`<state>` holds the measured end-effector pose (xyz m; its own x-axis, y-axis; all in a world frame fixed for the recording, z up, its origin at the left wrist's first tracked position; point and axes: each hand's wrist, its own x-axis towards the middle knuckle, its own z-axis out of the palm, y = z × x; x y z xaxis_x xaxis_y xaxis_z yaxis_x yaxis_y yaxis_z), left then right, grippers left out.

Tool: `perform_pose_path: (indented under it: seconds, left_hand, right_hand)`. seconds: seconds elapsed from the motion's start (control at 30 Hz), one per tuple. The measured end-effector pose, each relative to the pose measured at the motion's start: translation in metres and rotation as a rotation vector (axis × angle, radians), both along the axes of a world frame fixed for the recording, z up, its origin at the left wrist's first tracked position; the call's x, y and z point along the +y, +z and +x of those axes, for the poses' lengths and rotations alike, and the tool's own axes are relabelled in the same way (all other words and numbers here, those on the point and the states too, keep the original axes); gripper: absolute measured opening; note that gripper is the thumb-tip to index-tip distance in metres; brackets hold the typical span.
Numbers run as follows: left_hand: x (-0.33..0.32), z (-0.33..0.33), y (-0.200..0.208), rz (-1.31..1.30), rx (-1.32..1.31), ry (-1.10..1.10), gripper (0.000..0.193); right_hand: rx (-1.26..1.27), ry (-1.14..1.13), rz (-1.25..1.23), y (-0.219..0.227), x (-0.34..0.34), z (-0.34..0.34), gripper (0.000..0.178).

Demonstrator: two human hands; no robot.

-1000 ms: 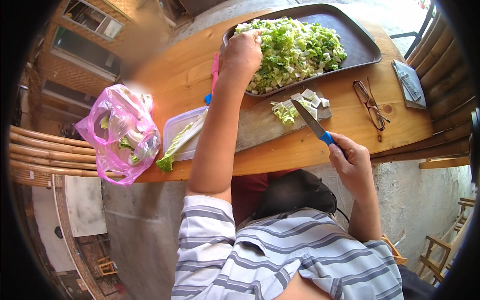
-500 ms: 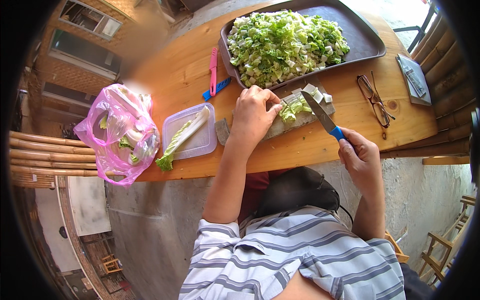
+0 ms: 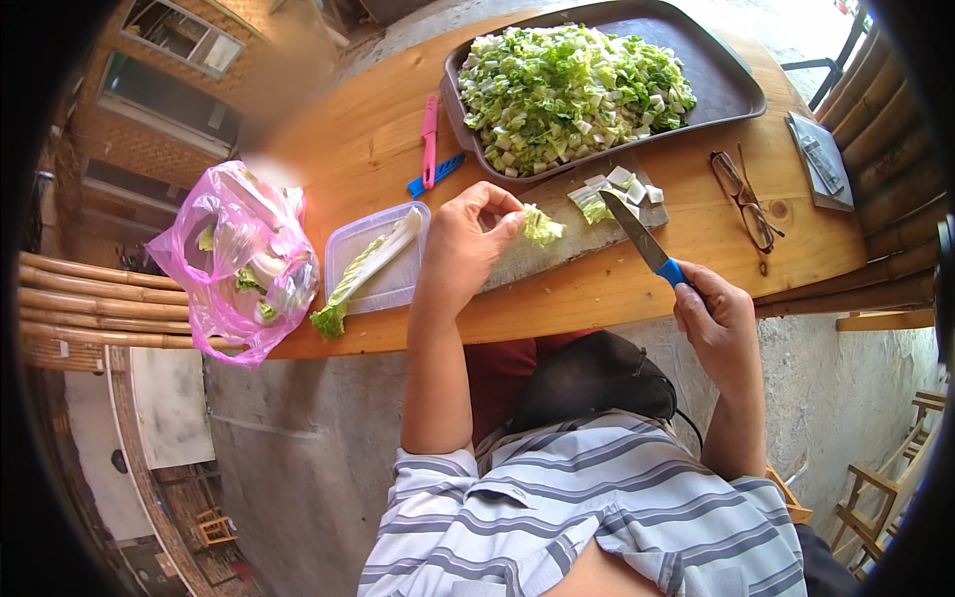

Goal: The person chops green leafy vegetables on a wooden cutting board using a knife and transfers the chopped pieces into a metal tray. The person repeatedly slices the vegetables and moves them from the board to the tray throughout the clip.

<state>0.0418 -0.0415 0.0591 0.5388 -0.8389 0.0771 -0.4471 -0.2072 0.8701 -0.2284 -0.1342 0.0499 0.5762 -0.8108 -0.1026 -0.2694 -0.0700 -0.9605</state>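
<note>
"Over the chopping board (image 3: 594, 239), what differs from half a second ago?"

"The left hand (image 3: 468, 234) sits farther left, now apart from the small pile of cut pieces (image 3: 625, 179) it was touching."

"And its grip?"

"Thumb and finger pinch one leafy piece (image 3: 542, 227) above the board. The right hand (image 3: 714, 310) clasps one blue-handled knife (image 3: 640, 237), blade tip at the pile, much as before."

"Count the rest?"

"One tray (image 3: 726, 75) with one heap of chopped greens (image 3: 567, 95), one tub (image 3: 398, 282) with one long leaf (image 3: 363, 271), one pink bag (image 3: 234, 274), one pair of glasses (image 3: 748, 196)."
</note>
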Motion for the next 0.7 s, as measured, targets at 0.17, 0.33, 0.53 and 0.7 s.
perform_pose_path:
  seconds: [0.17,0.33,0.53,0.7]
  left_hand:
    - [0.015,0.008,0.007,0.036,0.074,0.016,0.004]
    - [0.015,0.005,-0.007,-0.141,0.33,0.011,0.013]
    - [0.018,-0.007,-0.026,0.045,-0.005,0.168,0.017]
    - [0.021,-0.021,-0.037,0.081,-0.196,0.242,0.016]
  right_hand:
    - [0.019,0.092,0.02,-0.01,0.007,0.009,0.025]
    - [0.005,0.162,-0.011,-0.001,0.022,0.029,0.026]
    - [-0.018,0.12,-0.069,-0.003,0.026,0.037,0.026]
    - [0.059,0.183,-0.33,-0.018,0.041,0.053,0.028]
